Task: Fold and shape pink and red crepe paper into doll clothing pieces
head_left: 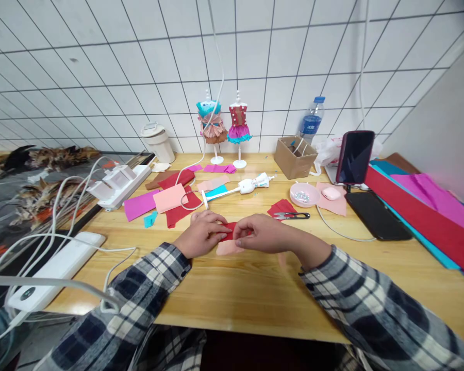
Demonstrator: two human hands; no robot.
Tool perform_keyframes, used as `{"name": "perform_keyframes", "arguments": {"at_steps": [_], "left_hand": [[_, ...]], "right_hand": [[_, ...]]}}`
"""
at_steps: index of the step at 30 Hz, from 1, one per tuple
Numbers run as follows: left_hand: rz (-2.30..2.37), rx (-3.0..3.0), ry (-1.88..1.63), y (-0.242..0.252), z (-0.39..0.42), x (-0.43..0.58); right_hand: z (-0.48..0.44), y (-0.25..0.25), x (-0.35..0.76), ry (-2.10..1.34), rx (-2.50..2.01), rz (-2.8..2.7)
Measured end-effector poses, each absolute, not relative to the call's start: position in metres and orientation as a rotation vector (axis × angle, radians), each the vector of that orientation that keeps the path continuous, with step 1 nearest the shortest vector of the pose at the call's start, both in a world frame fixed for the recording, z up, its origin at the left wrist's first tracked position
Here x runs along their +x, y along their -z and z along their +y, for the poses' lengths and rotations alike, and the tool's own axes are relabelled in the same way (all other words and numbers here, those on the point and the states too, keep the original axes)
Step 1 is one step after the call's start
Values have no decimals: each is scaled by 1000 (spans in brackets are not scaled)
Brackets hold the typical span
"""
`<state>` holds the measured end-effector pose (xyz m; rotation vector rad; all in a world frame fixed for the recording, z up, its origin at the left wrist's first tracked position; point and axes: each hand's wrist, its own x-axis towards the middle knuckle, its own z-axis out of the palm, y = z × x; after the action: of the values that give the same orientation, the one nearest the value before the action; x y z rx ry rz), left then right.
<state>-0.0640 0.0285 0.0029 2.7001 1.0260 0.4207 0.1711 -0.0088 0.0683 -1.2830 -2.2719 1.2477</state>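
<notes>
A small red crepe paper piece [229, 231] lies on the wooden table between my two hands, overlapping a pale pink paper piece [229, 248] on its near side. My left hand [203, 234] holds the red piece's left side down, fingers bent over it and thumb close to the index finger. At its right edge, my right hand [265, 234] is closed in a pinch on the red paper; its fingertips hide the exact grip. Just beyond my right hand, black-handled thread snips [294, 216] rest partly on folded red paper [281, 207].
A white doll form [251, 184] lies on its side beyond my hands. Two dressed doll forms stand by the tiled wall. To the right are a pink bowl [304, 195], cardboard box [295, 157] and phones. White cables and a power strip [123, 185] crowd the left.
</notes>
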Motion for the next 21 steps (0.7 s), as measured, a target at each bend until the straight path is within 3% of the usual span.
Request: {"name": "perform_keyframes", "arguments": {"at_steps": [7, 16, 21], "left_hand": [[1056, 2538, -668, -5, 33, -77], [1064, 2595, -442, -4, 29, -79], [1080, 2564, -435, -5, 27, -78]], "right_hand": [[-9, -26, 156, -1192, -1405, -2022], [-28, -18, 151, -1251, -1505, -1901], [-31, -16, 144, -1054, -1578, -1966]]}}
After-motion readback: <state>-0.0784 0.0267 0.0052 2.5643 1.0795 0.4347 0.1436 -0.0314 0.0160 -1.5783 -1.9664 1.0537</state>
